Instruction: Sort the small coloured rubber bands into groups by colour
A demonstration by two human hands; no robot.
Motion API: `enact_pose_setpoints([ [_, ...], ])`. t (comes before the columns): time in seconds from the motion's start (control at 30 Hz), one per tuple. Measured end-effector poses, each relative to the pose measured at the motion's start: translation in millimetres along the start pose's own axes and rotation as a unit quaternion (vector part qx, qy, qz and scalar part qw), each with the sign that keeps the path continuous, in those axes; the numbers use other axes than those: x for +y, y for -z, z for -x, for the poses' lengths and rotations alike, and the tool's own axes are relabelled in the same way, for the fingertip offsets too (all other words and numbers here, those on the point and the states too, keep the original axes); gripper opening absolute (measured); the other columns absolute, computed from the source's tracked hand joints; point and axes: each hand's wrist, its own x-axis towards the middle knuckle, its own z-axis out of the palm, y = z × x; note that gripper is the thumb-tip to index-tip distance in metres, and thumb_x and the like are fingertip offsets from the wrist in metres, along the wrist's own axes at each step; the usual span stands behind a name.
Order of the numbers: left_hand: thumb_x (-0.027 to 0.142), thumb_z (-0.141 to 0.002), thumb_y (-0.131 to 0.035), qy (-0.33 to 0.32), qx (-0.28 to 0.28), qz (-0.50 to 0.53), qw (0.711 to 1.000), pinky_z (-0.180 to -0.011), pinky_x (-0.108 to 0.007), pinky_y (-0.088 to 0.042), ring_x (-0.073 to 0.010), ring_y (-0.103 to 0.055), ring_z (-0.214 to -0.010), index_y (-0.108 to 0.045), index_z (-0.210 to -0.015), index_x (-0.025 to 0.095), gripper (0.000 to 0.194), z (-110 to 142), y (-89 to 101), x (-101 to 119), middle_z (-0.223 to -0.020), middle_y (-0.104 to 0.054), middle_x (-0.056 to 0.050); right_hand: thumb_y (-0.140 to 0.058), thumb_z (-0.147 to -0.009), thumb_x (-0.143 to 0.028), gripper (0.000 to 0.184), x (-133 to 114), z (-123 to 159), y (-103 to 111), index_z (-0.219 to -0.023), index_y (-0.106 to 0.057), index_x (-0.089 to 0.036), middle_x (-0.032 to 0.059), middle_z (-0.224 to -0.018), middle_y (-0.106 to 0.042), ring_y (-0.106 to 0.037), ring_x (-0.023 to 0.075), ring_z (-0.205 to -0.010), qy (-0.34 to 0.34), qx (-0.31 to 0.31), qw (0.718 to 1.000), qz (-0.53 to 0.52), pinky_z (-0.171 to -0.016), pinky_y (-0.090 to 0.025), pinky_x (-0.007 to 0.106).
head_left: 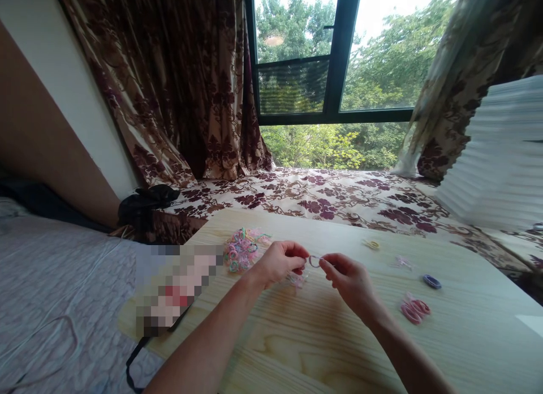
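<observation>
Both my hands meet over the light wooden board (297, 337). My left hand (280, 262) and my right hand (350, 278) each pinch one side of a small pale rubber band (314, 261) stretched between their fingertips. A heap of many small coloured bands (242, 249) lies just left of my left hand. A small clear pinkish bit (297, 279) lies under my left hand. To the right of my right hand lie sorted little groups: pink bands (414, 309), a blue band (431, 281), a yellow band (372, 244) and a pale clear one (402, 262).
The board rests on a grey quilted bed (55, 292). Behind it runs a flowered window seat (322, 196) with matching curtains and a window. A black cloth bundle (146, 204) sits at the left. A blurred-out patch (178, 286) covers the board's left end.
</observation>
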Motion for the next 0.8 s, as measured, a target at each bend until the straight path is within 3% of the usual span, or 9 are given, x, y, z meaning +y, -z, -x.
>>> enact_pose_setpoints([
  [0.43, 0.008, -0.059, -0.056, -0.016, 0.052, -0.03, 0.998, -0.051, -0.018, -0.041, -0.0054, -0.05, -0.05, -0.062, -0.071, 0.01, 0.014, -3.1, 2.8, 1.7, -0.059, -0.056, 0.003, -0.055, -0.064, -0.046, 0.034, -6.0, -7.4, 17.0, -0.07, -0.066, -0.015, 0.0009, -0.049, -0.056, -0.048, 0.0122, -0.045, -0.048, 0.002, 0.998, 0.032, -0.042, -0.038, 0.024],
  [0.5, 0.009, -0.058, -0.056, -0.02, 0.057, -0.032, 0.998, -0.05, -0.018, -0.04, -0.0054, -0.049, -0.05, -0.062, -0.07, 0.01, 0.014, -3.2, 2.8, 1.5, -0.058, -0.055, 0.003, -0.055, -0.064, -0.047, 0.034, -5.5, -11.8, 37.3, -0.069, -0.067, -0.015, 0.002, -0.049, -0.057, -0.05, 0.0136, -0.046, -0.035, 0.013, 0.996, 0.078, -0.043, -0.038, 0.025],
  [0.6, 0.009, -0.058, -0.056, -0.022, 0.062, -0.039, 0.997, -0.05, -0.018, -0.039, -0.0055, -0.048, -0.05, -0.062, -0.069, 0.01, 0.013, -2.8, 2.8, 2.0, -0.057, -0.055, 0.003, -0.054, -0.066, -0.049, 0.035, 0.6, -16.5, 87.5, -0.067, -0.068, -0.017, 0.0044, -0.05, -0.06, -0.054, 0.0174, -0.048, -0.031, 0.075, 0.98, 0.183, -0.044, -0.038, 0.027],
  [0.7, 0.01, -0.058, -0.057, -0.022, 0.067, -0.049, 0.996, -0.05, -0.017, -0.038, -0.0056, -0.048, -0.05, -0.062, -0.069, 0.011, 0.013, -2.3, 2.6, 2.5, -0.056, -0.055, 0.003, -0.055, -0.067, -0.049, 0.034, 10.4, -14.8, 138.7, -0.068, -0.071, -0.018, 0.0098, -0.052, -0.063, -0.057, 0.0235, -0.05, -0.101, 0.136, 0.929, 0.328, -0.047, -0.038, 0.033],
  [0.8, 0.01, -0.059, -0.057, -0.024, 0.065, -0.053, 0.996, -0.05, -0.017, -0.038, -0.0057, -0.049, -0.05, -0.062, -0.07, 0.01, 0.013, -2.6, 2.2, 1.6, -0.057, -0.055, 0.003, -0.056, -0.066, -0.045, 0.029, 17.6, -9.1, 166.1, -0.064, -0.071, -0.021, 0.0145, -0.063, -0.067, -0.059, 0.0295, -0.058, -0.146, 0.159, 0.878, 0.427, -0.05, -0.039, 0.036],
])
